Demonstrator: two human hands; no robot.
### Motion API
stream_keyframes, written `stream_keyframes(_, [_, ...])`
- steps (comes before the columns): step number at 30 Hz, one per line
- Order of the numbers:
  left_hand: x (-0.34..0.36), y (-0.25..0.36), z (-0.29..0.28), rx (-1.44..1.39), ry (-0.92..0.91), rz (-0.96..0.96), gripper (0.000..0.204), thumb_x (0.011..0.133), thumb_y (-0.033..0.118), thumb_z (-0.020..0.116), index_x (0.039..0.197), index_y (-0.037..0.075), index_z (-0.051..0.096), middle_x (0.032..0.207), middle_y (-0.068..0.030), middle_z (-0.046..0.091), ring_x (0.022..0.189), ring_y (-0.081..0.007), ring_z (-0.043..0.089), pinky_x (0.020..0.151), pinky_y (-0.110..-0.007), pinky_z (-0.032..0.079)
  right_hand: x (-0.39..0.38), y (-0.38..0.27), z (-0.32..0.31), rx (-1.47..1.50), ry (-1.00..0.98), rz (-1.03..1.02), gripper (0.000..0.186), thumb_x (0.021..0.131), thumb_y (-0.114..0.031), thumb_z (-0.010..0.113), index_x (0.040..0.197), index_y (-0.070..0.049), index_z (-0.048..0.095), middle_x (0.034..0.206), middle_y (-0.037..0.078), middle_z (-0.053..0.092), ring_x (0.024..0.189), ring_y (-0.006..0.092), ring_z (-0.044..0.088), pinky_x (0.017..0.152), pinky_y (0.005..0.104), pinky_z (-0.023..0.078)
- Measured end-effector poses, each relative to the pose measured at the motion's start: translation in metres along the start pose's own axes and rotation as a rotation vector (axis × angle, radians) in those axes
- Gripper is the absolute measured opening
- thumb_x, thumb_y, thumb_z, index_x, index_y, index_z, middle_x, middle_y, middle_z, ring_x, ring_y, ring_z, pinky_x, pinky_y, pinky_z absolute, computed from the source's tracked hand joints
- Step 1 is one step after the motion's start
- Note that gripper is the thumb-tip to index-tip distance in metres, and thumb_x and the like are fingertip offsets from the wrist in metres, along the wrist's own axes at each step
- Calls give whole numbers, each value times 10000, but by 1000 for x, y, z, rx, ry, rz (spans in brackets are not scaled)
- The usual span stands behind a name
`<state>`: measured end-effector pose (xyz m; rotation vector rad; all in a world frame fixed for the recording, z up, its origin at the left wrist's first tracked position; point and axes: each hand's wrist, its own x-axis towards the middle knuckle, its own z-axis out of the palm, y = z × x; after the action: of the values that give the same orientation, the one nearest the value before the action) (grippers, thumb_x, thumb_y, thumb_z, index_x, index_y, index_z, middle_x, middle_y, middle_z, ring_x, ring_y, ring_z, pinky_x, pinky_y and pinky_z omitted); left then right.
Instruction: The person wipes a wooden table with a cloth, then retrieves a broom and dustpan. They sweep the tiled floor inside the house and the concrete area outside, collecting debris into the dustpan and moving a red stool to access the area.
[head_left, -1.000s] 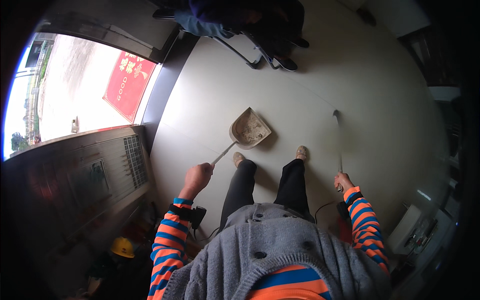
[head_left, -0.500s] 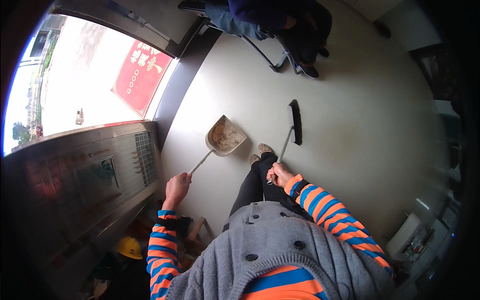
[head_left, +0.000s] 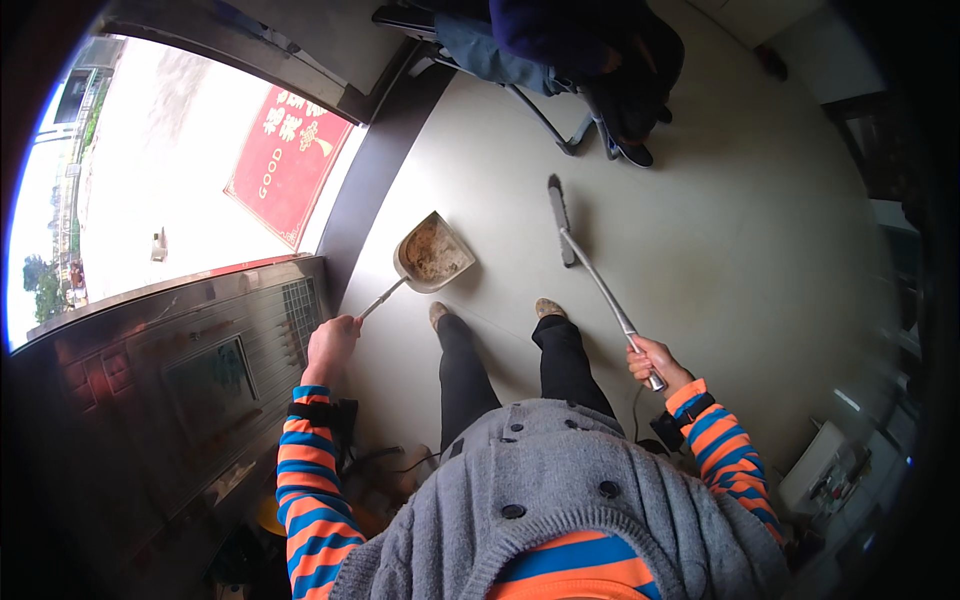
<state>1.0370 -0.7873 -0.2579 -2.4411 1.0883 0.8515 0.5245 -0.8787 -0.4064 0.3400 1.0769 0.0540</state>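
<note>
My left hand (head_left: 332, 346) is closed round the handle of a long-handled dustpan (head_left: 434, 252). The pan, pale with brown dirt inside, is ahead of my left foot, its open edge toward the right. In my right hand (head_left: 655, 362) I grip the metal handle of a broom (head_left: 597, 277), near its upper end. The broom's narrow dark-bristled head (head_left: 561, 222) lies ahead of my right foot, to the right of the dustpan and apart from it.
A seated person (head_left: 560, 40) on a metal-framed chair is at the far side. Open metal door (head_left: 190, 370) stands at the left, with a red mat (head_left: 285, 165) outside the doorway. A white box of small items (head_left: 825, 470) sits at the lower right. My feet stand apart on the pale floor (head_left: 740, 230).
My right hand has moved right, and the broom head has swung left and turned. The dustpan and left hand have shifted slightly left. My feet have stepped apart.
</note>
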Motion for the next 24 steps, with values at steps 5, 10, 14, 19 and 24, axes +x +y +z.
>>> stream_keyframes(5, [60,-6,-48,104,-63,109,313,825,359,459,770,87,602,716,-134,594,715,-331,563,616,-400,443,11,1,4,-409,361,-355,307,875,-351,378,769,-65,410,471,-18,335,340,86,306,318,262,287])
stream_keyframes(10, [102,-23,-89,200,-103,254,297,821,357,463,810,103,618,732,-122,602,724,-319,568,636,-394,454,88,-18,-45,-541,569,-407,363,862,-316,382,602,-64,386,450,37,376,332,162,331,326,323,310])
stream_keyframes(14, [130,-42,-101,246,-101,315,303,823,357,457,818,104,623,736,-134,602,721,-324,570,639,-398,458,207,-34,-48,-1444,962,189,316,780,-196,473,510,-44,412,435,85,431,361,195,419,345,348,340])
stream_keyframes(19, [165,-59,-95,225,-162,290,314,827,361,444,835,109,630,775,-130,609,749,-321,574,662,-398,459,271,115,130,-466,499,-374,255,809,-166,407,629,5,469,476,164,491,404,261,515,353,373,388])
stream_keyframes(24, [171,-76,-86,239,-90,293,304,828,357,451,826,109,628,723,-92,613,708,-282,586,642,-370,458,194,132,238,-137,-69,7,240,863,-279,377,706,-98,360,488,-16,312,336,85,300,302,253,270])
